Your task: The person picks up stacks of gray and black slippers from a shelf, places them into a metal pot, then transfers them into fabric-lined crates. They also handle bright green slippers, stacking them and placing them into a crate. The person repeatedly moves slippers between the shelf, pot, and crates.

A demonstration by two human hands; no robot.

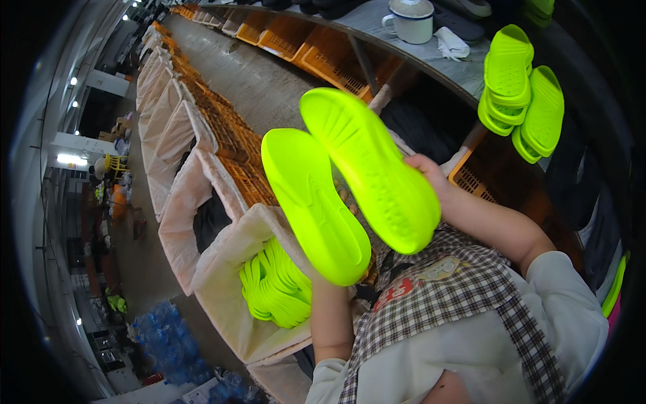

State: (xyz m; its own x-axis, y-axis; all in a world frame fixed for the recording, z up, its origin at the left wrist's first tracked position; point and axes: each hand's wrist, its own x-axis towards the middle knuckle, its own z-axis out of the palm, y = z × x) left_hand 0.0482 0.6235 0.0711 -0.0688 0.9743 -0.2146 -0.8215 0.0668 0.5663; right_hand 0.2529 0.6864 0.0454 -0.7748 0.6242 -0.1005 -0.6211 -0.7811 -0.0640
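Observation:
My right hand [431, 176] is closed on the edge of a bright yellow-green foam slipper [373, 172], its fingers partly hidden behind it. That slipper's ridged and dimpled face is toward me. Close on its left, a second yellow-green slipper [313, 209] is held up at a similar tilt, with a smoother face showing. My left forearm [331, 320] rises behind this second slipper, which hides most of the left hand gripping it. Below and to the left, a pile of matching yellow-green pieces [276, 286] lies in a cloth-lined bin [232, 316].
A grey workbench [363, 17] with a lidded white mug [412, 23] and white cloth [451, 44] runs along the top. Yellow-green slippers [510, 71] are stacked at its right. Orange crates [330, 64] stand beneath; more lined bins [178, 195] line the left. Blue bottles [168, 343] lie lower left.

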